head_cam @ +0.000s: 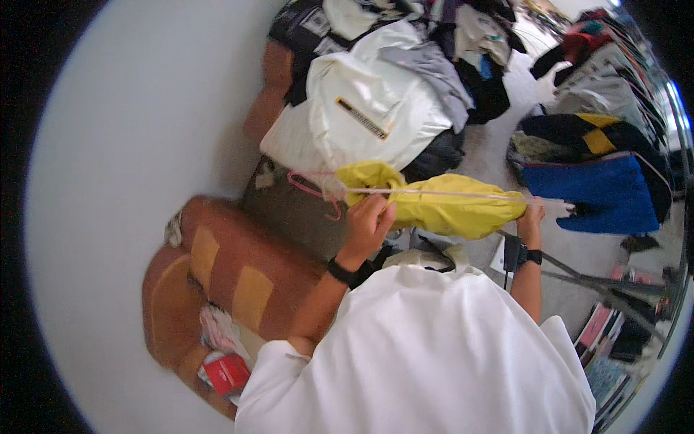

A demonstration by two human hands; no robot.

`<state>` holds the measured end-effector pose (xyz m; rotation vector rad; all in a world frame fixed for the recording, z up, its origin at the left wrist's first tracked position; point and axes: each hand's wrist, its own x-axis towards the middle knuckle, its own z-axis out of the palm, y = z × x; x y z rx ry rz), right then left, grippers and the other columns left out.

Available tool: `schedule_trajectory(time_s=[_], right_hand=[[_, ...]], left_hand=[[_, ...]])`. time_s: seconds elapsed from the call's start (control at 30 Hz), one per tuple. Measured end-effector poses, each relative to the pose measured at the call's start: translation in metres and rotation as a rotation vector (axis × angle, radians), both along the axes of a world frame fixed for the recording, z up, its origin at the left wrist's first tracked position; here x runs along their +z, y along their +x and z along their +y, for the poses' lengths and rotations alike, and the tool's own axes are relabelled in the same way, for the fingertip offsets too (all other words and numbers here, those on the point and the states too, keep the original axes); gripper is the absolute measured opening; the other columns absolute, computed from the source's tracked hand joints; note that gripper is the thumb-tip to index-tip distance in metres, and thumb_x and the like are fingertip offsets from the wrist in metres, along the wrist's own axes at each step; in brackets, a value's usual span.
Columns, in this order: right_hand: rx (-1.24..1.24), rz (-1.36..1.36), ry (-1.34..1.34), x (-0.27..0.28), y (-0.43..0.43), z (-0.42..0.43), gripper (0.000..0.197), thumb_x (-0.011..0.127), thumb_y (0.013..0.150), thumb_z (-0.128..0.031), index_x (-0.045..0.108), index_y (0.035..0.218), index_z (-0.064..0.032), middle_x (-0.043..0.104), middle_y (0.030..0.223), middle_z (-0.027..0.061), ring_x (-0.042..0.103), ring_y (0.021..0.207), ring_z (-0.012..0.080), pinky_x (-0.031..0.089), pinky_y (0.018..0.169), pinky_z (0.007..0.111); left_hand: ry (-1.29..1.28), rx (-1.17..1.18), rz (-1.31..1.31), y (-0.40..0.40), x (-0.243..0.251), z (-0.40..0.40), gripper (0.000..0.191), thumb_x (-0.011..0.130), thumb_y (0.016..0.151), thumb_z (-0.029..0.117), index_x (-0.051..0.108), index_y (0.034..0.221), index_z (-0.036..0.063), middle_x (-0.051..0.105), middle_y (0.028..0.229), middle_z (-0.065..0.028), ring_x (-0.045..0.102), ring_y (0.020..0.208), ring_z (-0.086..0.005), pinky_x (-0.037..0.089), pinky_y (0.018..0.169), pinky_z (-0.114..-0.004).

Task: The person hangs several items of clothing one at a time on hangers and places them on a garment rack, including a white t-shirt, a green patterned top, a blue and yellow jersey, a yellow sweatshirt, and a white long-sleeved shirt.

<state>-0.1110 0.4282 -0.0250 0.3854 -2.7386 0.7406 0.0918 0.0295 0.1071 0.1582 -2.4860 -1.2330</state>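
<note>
A bunched yellow fabric garment [455, 217] is stretched between my hands in front of my chest. My left hand [371, 219] is closed on its left part, by a gathered fold. At the opposite end, my right hand [531, 211] grips the fabric together with a thin pale pink rod [450, 193], which runs along the garment and sticks out past my fingers. A pink hook [333, 210], apparently of a clothes hanger, juts out on the left. Whether rod and hook are one piece is hidden by the cloth.
Beyond the garment lies a heap with a large white garment [374, 103] on top. A brown sofa [255, 260] with tan patches is at left, holding a red packet [226, 374]. On the right, clothes hang in a row, including a blue garment [596, 190], above a dark metal bar [596, 287].
</note>
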Motion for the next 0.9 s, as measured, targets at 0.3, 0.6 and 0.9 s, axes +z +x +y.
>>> schedule_trajectory(time_s=[0.3,0.6,0.9], right_hand=[[-0.909,-0.185,-1.144,0.044,0.006,0.029,0.023,0.047,0.086,-0.022,0.040,0.067,-0.0106,0.041,0.068,0.0020,0.043,0.060,0.0155,0.041,0.052,0.037],[-0.805,-0.060,-0.700,0.103,0.000,0.183,0.036,0.045,0.083,-0.029,0.052,0.065,0.0020,0.053,0.063,0.0163,0.051,0.061,0.0277,0.040,0.056,0.045],[-0.799,-0.169,-1.115,0.188,-0.092,0.287,0.024,0.054,0.087,-0.022,0.053,0.099,-0.0009,0.055,0.075,0.0077,0.051,0.066,0.0208,0.042,0.060,0.034]], left_hand=[[-0.414,-0.108,0.174,-0.057,-0.003,0.023,0.019,0.069,0.078,0.017,0.057,0.076,0.0033,0.062,0.075,-0.0107,0.060,0.067,-0.0298,0.046,0.061,-0.038],[-0.061,-0.271,0.428,-0.178,0.096,0.109,0.028,0.073,0.074,0.016,0.055,0.092,0.0046,0.056,0.085,-0.0121,0.051,0.084,-0.0315,0.038,0.084,-0.041],[0.057,-0.975,0.143,-0.293,0.144,0.242,0.018,0.057,0.090,0.018,0.063,0.085,0.0013,0.058,0.064,-0.0134,0.059,0.053,-0.0238,0.043,0.049,-0.031]])
